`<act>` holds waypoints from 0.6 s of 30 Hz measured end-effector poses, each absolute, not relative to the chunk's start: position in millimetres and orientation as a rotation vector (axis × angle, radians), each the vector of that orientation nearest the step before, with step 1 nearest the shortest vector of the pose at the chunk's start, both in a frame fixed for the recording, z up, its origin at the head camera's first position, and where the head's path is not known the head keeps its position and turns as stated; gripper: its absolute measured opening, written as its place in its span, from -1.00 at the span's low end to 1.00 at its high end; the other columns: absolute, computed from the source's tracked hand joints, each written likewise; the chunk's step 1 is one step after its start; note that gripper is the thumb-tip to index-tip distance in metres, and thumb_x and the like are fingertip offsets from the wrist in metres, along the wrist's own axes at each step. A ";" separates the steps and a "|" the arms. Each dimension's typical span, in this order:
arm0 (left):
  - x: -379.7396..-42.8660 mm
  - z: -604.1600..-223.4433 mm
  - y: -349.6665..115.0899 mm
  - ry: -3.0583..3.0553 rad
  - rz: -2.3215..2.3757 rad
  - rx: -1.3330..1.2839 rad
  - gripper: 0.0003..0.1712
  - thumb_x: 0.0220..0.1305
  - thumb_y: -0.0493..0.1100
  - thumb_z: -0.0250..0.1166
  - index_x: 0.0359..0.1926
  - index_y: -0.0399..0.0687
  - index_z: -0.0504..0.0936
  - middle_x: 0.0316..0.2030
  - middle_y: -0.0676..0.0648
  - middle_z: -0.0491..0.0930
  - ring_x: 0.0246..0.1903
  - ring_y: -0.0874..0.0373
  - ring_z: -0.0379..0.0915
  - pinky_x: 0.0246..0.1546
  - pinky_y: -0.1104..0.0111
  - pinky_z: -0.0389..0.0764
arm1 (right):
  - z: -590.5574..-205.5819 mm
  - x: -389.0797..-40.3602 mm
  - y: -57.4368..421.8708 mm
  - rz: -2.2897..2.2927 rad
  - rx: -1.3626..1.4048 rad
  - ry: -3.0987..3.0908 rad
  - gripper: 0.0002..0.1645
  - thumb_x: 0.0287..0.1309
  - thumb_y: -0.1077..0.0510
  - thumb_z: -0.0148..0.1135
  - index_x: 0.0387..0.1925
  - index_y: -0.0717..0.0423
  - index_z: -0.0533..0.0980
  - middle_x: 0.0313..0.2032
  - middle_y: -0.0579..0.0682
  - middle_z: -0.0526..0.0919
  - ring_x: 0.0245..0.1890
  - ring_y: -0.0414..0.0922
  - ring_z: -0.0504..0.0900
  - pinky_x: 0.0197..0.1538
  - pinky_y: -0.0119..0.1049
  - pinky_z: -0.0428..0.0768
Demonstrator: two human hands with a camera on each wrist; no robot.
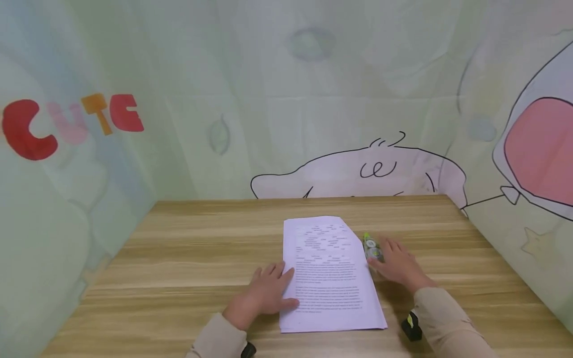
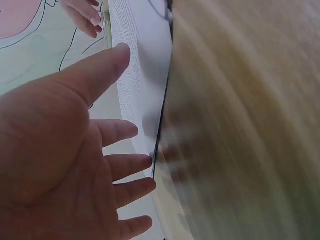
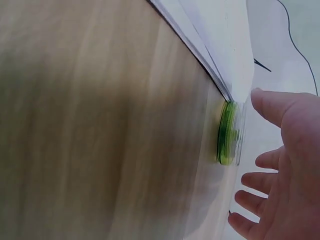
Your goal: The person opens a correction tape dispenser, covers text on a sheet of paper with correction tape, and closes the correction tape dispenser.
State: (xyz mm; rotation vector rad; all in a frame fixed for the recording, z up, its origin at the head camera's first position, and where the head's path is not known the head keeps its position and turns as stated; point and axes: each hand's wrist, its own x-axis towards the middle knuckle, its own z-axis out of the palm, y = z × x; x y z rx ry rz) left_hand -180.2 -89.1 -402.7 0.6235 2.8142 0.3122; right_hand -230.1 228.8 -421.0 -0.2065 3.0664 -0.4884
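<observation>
A stack of printed paper sheets [image 1: 329,278] lies on the wooden table, its upper right corner cut or folded at a slant. My left hand [image 1: 267,291] is at the left edge of the sheets, fingers spread and thumb over the margin. In the left wrist view the left hand [image 2: 75,150] has relaxed, parted fingers and an empty palm. Against the sheets' right edge lies a green, clear-cased correction tape [image 1: 373,249]. Beside it is my right hand [image 1: 400,262], fingers loosely extended. The right wrist view has the correction tape [image 3: 229,134] just beyond the right hand's [image 3: 287,165] fingertips.
The wooden table [image 1: 179,258] reaches back to a printed fabric wall [image 1: 268,109] with cartoon drawings. Fabric also bounds the left and right sides. A dark strapped device [image 1: 411,326] sits at the right wrist.
</observation>
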 end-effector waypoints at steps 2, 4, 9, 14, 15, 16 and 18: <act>-179.5 -403.6 -87.6 2.806 0.302 0.623 -0.12 0.10 0.24 0.20 0.33 -0.11 0.22 0.36 -0.27 0.09 0.35 -0.23 -0.03 0.28 -0.18 -0.03 | -420.8 -233.5 226.0 -0.501 -0.178 3.055 -0.15 0.20 -0.11 0.04 0.28 0.43 0.10 0.24 0.43 0.19 0.24 0.37 0.14 0.18 0.29 0.19; -178.9 -404.6 -86.7 2.806 0.296 0.623 -0.13 0.09 0.24 0.21 0.33 -0.10 0.23 0.36 -0.27 0.08 0.35 -0.23 -0.03 0.28 -0.17 -0.01 | -420.7 -236.6 222.1 -0.523 -0.137 3.045 -0.17 0.20 -0.11 0.05 0.25 0.45 0.14 0.21 0.44 0.23 0.20 0.35 0.20 0.17 0.25 0.24; -176.9 -406.6 -84.9 2.802 0.285 0.620 -0.14 0.06 0.22 0.25 0.31 -0.08 0.26 0.36 -0.29 0.08 0.33 -0.23 0.00 0.28 -0.14 0.04 | -424.0 -243.8 211.3 -0.546 -0.010 3.021 -0.18 0.19 -0.12 0.05 0.17 0.53 0.21 0.11 0.46 0.30 0.08 0.31 0.32 0.09 0.18 0.35; -175.5 -409.2 -84.1 2.808 0.274 0.624 -0.14 0.04 0.23 0.26 0.30 -0.07 0.28 0.36 -0.28 0.08 0.32 -0.22 0.01 0.28 -0.12 0.06 | -427.1 -249.5 204.6 -0.561 0.106 2.990 -0.22 0.17 -0.05 0.09 0.12 0.58 0.23 0.05 0.46 0.32 -0.02 0.23 0.34 0.02 0.11 0.39; -175.5 -409.4 -83.9 2.811 0.275 0.624 -0.14 0.04 0.23 0.26 0.30 -0.07 0.28 0.36 -0.28 0.07 0.32 -0.22 0.01 0.27 -0.12 0.07 | -426.7 -250.8 203.9 -0.560 0.120 2.988 -0.23 0.16 -0.03 0.10 0.11 0.58 0.23 0.03 0.46 0.33 -0.05 0.22 0.34 0.00 0.10 0.40; -175.4 -409.4 -83.8 2.813 0.278 0.627 -0.14 0.04 0.23 0.26 0.30 -0.07 0.28 0.36 -0.28 0.08 0.32 -0.23 0.01 0.27 -0.12 0.09 | -426.1 -251.9 203.5 -0.558 0.130 2.989 -0.25 0.15 -0.01 0.12 0.09 0.59 0.24 0.00 0.45 0.34 -0.07 0.21 0.35 -0.02 0.09 0.41; -175.8 -409.2 -83.4 2.815 0.294 0.630 -0.14 0.04 0.21 0.27 0.30 -0.08 0.28 0.35 -0.28 0.07 0.32 -0.23 0.01 0.26 -0.11 0.11 | -424.5 -253.2 203.6 -0.555 0.134 2.999 -0.29 0.13 0.02 0.14 0.05 0.60 0.28 -0.07 0.44 0.37 -0.13 0.19 0.37 -0.06 0.06 0.42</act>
